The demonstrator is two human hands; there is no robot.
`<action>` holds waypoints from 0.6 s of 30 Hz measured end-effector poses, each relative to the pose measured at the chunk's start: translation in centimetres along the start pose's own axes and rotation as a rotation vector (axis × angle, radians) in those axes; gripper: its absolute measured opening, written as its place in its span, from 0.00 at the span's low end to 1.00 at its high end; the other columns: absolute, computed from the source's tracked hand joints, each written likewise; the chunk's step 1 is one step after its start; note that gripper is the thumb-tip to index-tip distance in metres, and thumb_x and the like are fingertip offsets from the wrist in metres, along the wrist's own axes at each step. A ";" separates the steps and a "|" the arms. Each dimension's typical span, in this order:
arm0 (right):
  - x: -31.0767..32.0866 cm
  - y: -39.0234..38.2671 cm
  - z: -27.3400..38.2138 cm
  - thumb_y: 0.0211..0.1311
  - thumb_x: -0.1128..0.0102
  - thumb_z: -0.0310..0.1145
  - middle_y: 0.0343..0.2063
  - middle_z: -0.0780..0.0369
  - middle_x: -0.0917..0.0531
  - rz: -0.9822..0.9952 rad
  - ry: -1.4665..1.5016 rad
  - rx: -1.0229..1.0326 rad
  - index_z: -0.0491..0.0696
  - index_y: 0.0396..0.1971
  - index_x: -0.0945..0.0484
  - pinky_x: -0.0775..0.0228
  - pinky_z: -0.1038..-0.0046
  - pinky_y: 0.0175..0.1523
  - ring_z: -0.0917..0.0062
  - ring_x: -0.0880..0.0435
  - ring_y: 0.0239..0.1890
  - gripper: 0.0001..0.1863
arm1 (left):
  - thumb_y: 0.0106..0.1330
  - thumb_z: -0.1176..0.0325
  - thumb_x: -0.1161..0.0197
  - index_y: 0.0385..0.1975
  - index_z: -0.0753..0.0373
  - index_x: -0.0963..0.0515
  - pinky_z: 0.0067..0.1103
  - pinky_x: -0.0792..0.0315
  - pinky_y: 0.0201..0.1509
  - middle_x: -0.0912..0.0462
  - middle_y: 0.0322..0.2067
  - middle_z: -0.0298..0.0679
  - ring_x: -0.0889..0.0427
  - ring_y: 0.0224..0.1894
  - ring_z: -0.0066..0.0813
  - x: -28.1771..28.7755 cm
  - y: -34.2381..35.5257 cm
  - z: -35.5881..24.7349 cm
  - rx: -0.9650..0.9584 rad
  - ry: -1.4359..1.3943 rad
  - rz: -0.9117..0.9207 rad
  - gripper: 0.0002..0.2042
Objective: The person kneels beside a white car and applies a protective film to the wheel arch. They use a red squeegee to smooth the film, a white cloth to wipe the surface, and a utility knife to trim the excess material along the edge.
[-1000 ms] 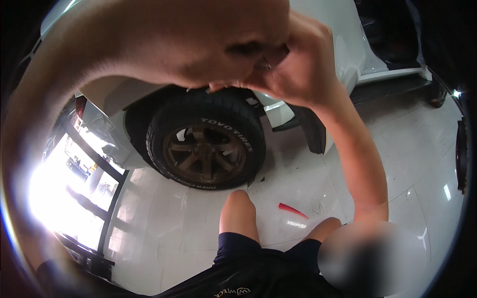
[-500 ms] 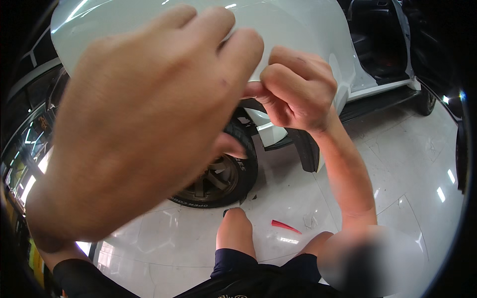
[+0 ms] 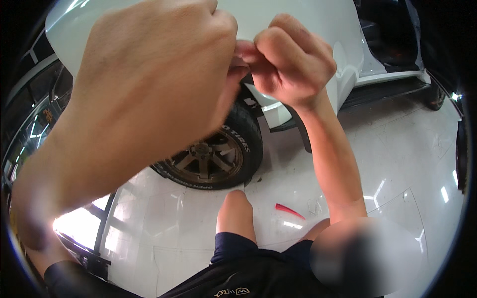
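Observation:
My left hand (image 3: 156, 79) is raised close to the view, its back toward me and its fingers curled. Beside it my right hand (image 3: 295, 62) is closed in a pinch, thumb against bent forefinger. The thumb sides of both hands meet or nearly meet. Whatever lies between the fingertips, if anything, is hidden or too small to name. Behind the hands is the white body panel (image 3: 248, 20) of a car, above a black tyre (image 3: 252, 141) with a bronze spoked wheel (image 3: 203, 154).
A red, tapered strip-like piece (image 3: 289, 211) lies on the glossy pale tiled floor (image 3: 278, 243) near my knees. To the right, an open door space (image 3: 390, 35) sits above a black side step (image 3: 387, 97). A dark-framed glass surface stands at the left.
Both hands have risen slightly, and the left thumb has come in toward the right hand's fingers. More of the wheel shows below them.

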State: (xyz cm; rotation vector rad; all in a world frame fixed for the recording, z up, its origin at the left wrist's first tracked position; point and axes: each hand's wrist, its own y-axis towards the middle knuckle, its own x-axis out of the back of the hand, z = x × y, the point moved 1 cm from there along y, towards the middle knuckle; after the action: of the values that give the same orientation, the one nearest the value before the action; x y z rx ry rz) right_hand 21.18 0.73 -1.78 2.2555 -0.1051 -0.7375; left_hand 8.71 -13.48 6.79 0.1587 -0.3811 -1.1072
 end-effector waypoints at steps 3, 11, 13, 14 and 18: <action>-0.2 -0.8 -0.2 0.48 0.30 0.21 0.17 0.65 0.32 -0.035 -0.052 0.029 0.46 0.20 0.25 0.40 0.74 0.19 0.78 0.34 0.15 0.10 | 0.63 0.69 0.33 0.30 0.63 0.23 0.31 0.24 0.34 0.24 0.30 0.37 0.18 0.36 0.35 0.6 0.7 0.6 -0.067 -0.034 0.010 0.06; -0.2 -0.3 1.2 0.49 0.29 0.23 0.16 0.66 0.32 -0.017 -0.110 -0.134 0.48 0.18 0.23 0.48 0.75 0.15 0.82 0.37 0.12 0.09 | 0.60 0.71 0.33 0.28 0.63 0.23 0.31 0.25 0.33 0.25 0.28 0.37 0.19 0.33 0.35 0.4 2.5 2.8 -0.172 -0.147 -0.018 0.05; 0.2 0.1 0.7 0.51 0.29 0.23 0.15 0.66 0.32 -0.046 -0.107 -0.069 0.47 0.17 0.25 0.48 0.75 0.15 0.82 0.37 0.13 0.12 | 0.59 0.72 0.34 0.28 0.63 0.24 0.30 0.25 0.32 0.26 0.27 0.37 0.20 0.32 0.34 0.7 2.6 3.1 -0.183 -0.147 -0.025 0.05; 0.0 -0.1 0.4 0.52 0.28 0.24 0.15 0.65 0.33 -0.107 -0.101 -0.042 0.47 0.17 0.27 0.48 0.75 0.15 0.82 0.37 0.13 0.14 | 0.59 0.72 0.34 0.28 0.63 0.24 0.30 0.25 0.32 0.26 0.27 0.37 0.20 0.32 0.34 0.7 2.8 3.2 -0.193 -0.150 -0.016 0.05; -0.5 0.2 -0.1 0.54 0.26 0.24 0.14 0.65 0.34 -0.214 -0.089 0.009 0.47 0.15 0.33 0.49 0.74 0.16 0.81 0.38 0.14 0.20 | 0.58 0.73 0.34 0.27 0.63 0.24 0.30 0.25 0.31 0.27 0.26 0.37 0.20 0.31 0.34 0.4 2.9 3.0 -0.206 -0.164 -0.017 0.05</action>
State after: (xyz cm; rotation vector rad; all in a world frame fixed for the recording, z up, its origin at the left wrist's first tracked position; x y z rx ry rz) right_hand 20.88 0.78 -1.33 2.2654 0.0924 -0.9521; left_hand 10.13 -12.33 10.52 -0.1123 -0.4097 -1.1726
